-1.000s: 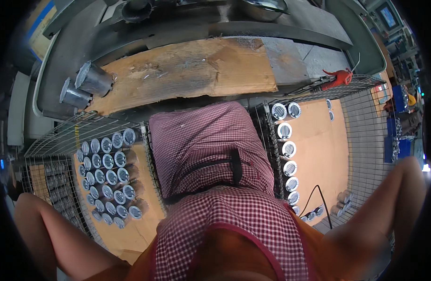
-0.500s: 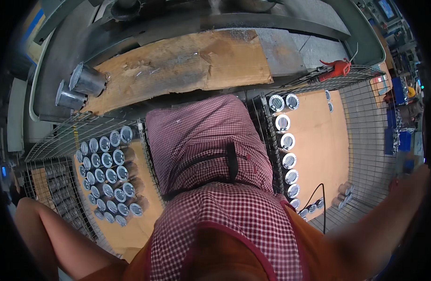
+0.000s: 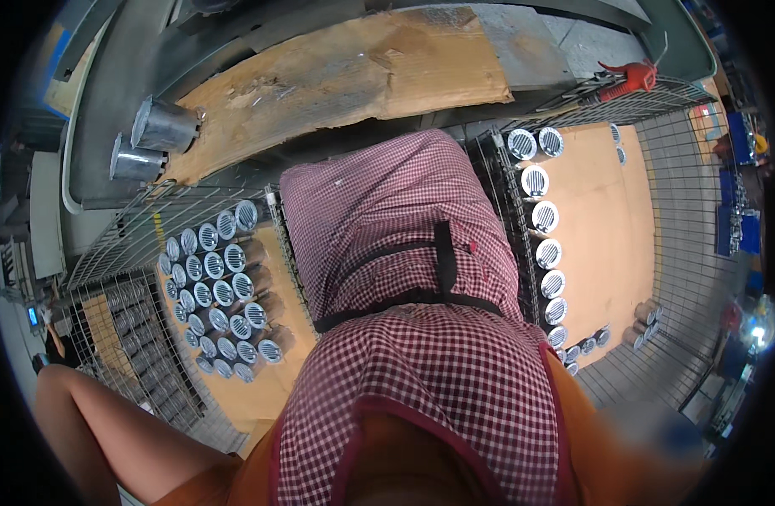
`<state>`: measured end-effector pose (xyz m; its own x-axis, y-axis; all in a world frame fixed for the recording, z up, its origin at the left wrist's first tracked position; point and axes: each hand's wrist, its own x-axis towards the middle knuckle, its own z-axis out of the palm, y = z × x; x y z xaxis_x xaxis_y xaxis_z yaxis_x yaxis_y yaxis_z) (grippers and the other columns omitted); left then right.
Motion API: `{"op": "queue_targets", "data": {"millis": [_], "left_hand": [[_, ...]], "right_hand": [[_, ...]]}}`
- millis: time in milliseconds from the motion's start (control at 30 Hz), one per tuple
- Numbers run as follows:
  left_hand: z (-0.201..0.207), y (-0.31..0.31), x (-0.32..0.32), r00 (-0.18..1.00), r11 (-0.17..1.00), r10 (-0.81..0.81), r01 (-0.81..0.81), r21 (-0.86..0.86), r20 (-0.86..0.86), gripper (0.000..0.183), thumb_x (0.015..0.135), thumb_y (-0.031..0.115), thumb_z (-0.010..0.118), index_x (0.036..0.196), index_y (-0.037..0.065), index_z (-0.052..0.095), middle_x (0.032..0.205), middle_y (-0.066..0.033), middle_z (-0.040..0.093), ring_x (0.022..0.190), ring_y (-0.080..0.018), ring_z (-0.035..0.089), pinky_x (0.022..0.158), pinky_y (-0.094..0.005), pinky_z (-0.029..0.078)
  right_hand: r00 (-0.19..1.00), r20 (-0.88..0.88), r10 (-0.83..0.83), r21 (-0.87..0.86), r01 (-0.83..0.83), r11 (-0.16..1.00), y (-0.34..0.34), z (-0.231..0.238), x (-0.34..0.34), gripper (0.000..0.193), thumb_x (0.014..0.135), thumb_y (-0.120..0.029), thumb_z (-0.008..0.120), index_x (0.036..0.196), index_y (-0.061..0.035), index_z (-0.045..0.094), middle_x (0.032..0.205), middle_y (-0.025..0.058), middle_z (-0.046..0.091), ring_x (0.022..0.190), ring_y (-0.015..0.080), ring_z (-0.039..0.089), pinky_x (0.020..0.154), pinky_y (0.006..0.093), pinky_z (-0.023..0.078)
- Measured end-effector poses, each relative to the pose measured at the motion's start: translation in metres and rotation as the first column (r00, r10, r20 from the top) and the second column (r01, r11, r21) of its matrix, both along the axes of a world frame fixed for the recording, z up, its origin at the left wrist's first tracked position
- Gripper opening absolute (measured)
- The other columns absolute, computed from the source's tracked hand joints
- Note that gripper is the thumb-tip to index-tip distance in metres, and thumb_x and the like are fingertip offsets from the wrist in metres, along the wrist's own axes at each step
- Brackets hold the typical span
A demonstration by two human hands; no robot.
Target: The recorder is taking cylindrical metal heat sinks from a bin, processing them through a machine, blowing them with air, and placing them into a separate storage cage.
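I look straight down my red-and-white checked apron (image 3: 404, 278), which has a black strap across it. Neither of my hands shows. Only my bare left upper arm (image 3: 109, 430) comes in at the lower left, beside a wire basket (image 3: 126, 278). That basket holds several short metal cylinders with louvred caps (image 3: 223, 291) packed in rows. On my right, a single row of the same louvred cylinders (image 3: 543, 228) stands along the near wall of another wire cage (image 3: 682, 228).
A worn wooden board (image 3: 345, 76) lies on the grey bench ahead, with two plain metal tubes (image 3: 155, 139) at its left end. A red-handled tool (image 3: 627, 78) rests at the right cage's far corner. Brown cardboard (image 3: 602, 219) lines that cage.
My right arm, seen at the right edge a second ago, has dropped out of sight. The view has shifted slightly, bringing more of the bench and board into the picture.
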<state>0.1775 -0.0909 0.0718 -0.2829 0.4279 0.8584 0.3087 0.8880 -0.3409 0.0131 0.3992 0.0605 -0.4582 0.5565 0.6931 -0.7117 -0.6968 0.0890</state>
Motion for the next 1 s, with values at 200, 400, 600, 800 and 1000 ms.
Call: {"op": "queue_targets", "data": {"millis": [200,400,600,800,1000], "left_hand": [[-0.003,0.005,0.000,1.000,0.998,-0.005,0.004,-0.055,-0.023,0.038,0.095,0.023,0.047,0.122,-0.003,0.055,0.118,-0.0241,0.060,0.112,-0.0350,0.059,0.097,-0.0436,0.048],[-0.005,0.010,0.006,0.999,0.993,0.019,-0.023,-0.114,-0.042,0.039,0.095,0.023,0.046,0.122,-0.003,0.054,0.118,-0.0243,0.059,0.112,-0.0350,0.059,0.098,-0.0438,0.048],[0.001,0.009,0.026,0.992,0.973,0.102,-0.115,-0.202,-0.075,0.039,0.095,0.023,0.046,0.122,-0.004,0.054,0.118,-0.0245,0.059,0.113,-0.0350,0.058,0.098,-0.0440,0.048],[0.010,0.013,0.046,0.968,0.925,0.208,-0.240,-0.293,-0.137,0.040,0.095,0.023,0.045,0.123,-0.004,0.053,0.119,-0.0247,0.059,0.113,-0.0350,0.058,0.098,-0.0443,0.048],[0.013,0.010,0.031,0.928,0.889,0.204,-0.309,-0.339,-0.310,0.040,0.095,0.023,0.045,0.123,-0.005,0.052,0.119,-0.0249,0.059,0.114,-0.0350,0.058,0.099,-0.0445,0.048]], "right_hand": [[0.993,-0.005,-0.117,0.041,0.117,0.992,0.003,0.005,0.005,0.021,0.086,-0.020,0.060,0.093,-0.0004,0.058,0.078,0.0053,0.059,0.077,0.0194,0.059,0.065,0.0364,0.050],[0.979,-0.007,-0.203,0.077,0.203,0.976,0.000,0.007,0.003,0.021,0.086,-0.020,0.060,0.093,-0.0002,0.058,0.078,0.0052,0.058,0.077,0.0194,0.059,0.065,0.0364,0.050],[0.974,-0.013,-0.228,0.078,0.228,0.971,-0.019,0.005,-0.014,0.022,0.086,-0.020,0.060,0.093,-0.0001,0.058,0.077,0.0052,0.058,0.077,0.0193,0.059,0.065,0.0365,0.050],[0.974,-0.036,-0.226,0.058,0.227,0.972,-0.046,0.008,-0.040,0.022,0.086,-0.021,0.060,0.093,0.0001,0.057,0.077,0.0052,0.058,0.077,0.0192,0.059,0.065,0.0365,0.050],[0.931,-0.163,-0.327,0.002,0.332,0.943,-0.054,0.039,-0.058,0.023,0.086,-0.021,0.060,0.093,0.0002,0.057,0.077,0.0052,0.058,0.078,0.0191,0.059,0.065,0.0366,0.050]]}}
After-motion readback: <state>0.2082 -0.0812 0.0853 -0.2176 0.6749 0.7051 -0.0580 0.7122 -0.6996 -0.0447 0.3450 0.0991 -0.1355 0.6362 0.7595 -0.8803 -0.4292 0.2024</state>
